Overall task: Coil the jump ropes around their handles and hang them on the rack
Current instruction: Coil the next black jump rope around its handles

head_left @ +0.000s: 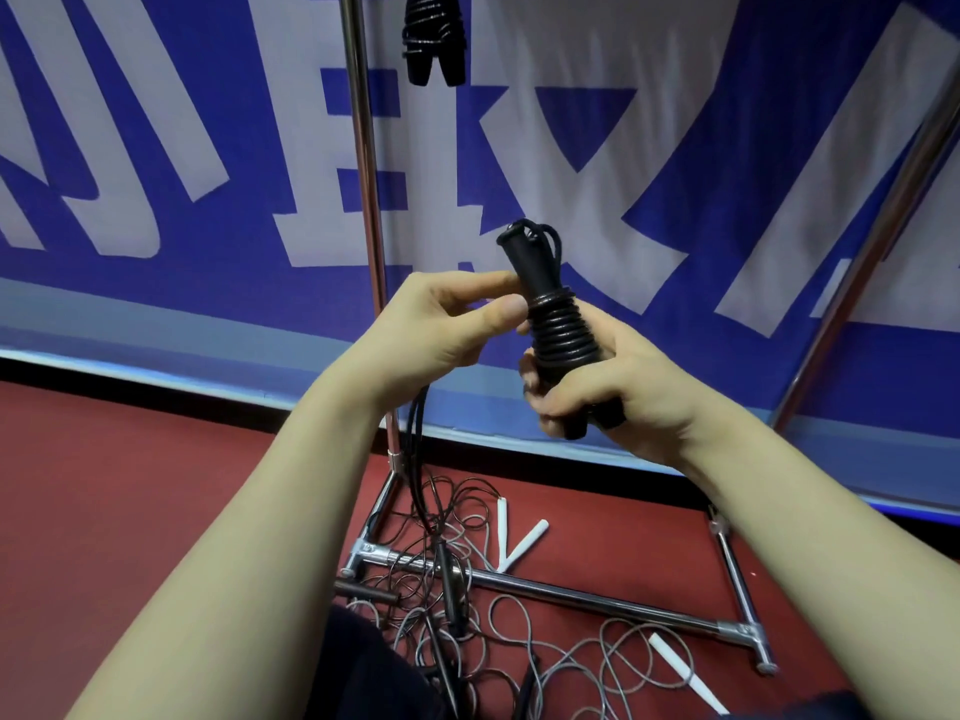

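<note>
**A:** Where is the jump rope right now?

**B:** Up in front of the person, about mid-view. The right hand has its fingers curled round the lower part of the black handles. They stand nearly upright, tipped a little to the left at the top.

**A:** And the cord?

**B:** It is wound in tight turns round the middle of the handles, just above the right hand's fingers. The left hand sits just left of the coil. Its thumb and forefinger are pinched close at the top turn and its other fingers are curled in. From under that hand the rest of the cord drops to the floor.

**A:** Anything on the rack?

**B:** One black coiled rope hangs at the top edge, just right of the rack's shiny left pole.

**A:** What lies below?

**B:** A tangle of thin grey cords lies on the red floor, over and around the rack's foot bar. There are white handles and a dark handle among them. On the far side a blue banner with big white letters stands behind the rack.
</note>
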`<state>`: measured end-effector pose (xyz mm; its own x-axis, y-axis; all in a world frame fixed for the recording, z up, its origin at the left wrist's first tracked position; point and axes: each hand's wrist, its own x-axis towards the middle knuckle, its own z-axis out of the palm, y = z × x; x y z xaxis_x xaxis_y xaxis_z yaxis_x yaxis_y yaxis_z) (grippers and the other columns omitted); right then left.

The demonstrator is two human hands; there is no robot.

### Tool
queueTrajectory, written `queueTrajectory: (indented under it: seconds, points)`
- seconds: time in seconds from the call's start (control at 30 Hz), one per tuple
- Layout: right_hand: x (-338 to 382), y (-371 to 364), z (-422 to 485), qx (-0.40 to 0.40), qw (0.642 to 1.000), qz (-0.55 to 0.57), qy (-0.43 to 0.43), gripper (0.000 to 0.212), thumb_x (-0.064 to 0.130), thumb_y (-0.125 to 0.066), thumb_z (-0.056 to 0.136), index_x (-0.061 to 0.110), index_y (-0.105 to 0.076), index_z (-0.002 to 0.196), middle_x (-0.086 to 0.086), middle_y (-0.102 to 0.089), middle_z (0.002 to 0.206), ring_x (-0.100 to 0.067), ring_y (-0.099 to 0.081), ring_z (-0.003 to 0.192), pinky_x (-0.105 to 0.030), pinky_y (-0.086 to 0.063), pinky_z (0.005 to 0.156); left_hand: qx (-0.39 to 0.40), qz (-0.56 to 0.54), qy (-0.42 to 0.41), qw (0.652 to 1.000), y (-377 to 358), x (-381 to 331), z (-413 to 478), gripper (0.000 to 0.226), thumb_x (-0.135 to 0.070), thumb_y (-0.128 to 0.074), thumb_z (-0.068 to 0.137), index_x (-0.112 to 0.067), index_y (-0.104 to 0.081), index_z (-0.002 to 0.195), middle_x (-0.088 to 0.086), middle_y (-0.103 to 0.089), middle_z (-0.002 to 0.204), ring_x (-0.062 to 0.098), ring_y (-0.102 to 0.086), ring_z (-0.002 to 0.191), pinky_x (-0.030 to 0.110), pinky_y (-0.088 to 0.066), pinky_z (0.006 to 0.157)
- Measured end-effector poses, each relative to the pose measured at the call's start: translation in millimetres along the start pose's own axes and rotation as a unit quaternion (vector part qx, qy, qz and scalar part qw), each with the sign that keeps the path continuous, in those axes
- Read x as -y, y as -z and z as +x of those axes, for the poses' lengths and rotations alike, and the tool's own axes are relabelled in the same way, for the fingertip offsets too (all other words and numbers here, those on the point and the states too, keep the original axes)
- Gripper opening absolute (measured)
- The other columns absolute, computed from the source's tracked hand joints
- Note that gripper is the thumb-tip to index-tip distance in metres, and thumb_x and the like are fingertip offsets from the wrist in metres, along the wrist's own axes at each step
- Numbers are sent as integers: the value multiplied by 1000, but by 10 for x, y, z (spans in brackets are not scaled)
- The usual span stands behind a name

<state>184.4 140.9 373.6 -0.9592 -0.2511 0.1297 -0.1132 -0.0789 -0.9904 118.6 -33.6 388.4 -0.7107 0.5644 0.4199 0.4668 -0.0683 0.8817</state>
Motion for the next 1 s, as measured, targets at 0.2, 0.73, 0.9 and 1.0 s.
queueTrajectory:
  seconds: [0.2, 0.73, 0.9, 1.0]
  points:
    - [-22, 0, 7, 197, 955, 220, -40, 62, 1, -72, 54, 3, -59, 115, -20, -60, 93, -24, -57, 69, -32, -46, 53, -15, -14, 3, 1000, -51, -59, -4, 31, -38, -62, 91, -10, -75, 90, 10, -62, 72, 25, -44, 63, 29, -32, 56]
    - [-60, -248, 144, -231, 902, -362, -39, 60, 24, -82, 70, 18, -34, 105, -6, -59, 102, -27, -65, 84, -43, -57, 71, -121, 304, 47, 944, -389, 40, 76, 49, -50, -56, 94, -15, -45, 61, -2, -46, 56, 11, -41, 49, 21, -31, 47]
    - [-143, -121, 145, -226, 864, -448, -35, 49, 8, -69, 71, 19, -32, 101, -1, -50, 87, -27, -56, 72, -42, -52, 60, -86, 335, 51, 937, -280, 82, 77, 60, -56, -58, 89, 1, -54, 69, 11, -61, 60, 20, -55, 54, 32, -42, 54]
    - [-51, -55, 111, -208, 927, -305, -62, 47, -7, -68, 66, 15, -46, 101, -3, -50, 76, -19, -49, 56, -30, -45, 46, -24, 300, 25, 953, -158, 61, 59, 40, -42, -61, 93, -7, -60, 73, -1, -55, 58, 6, -45, 46, 20, -35, 46]
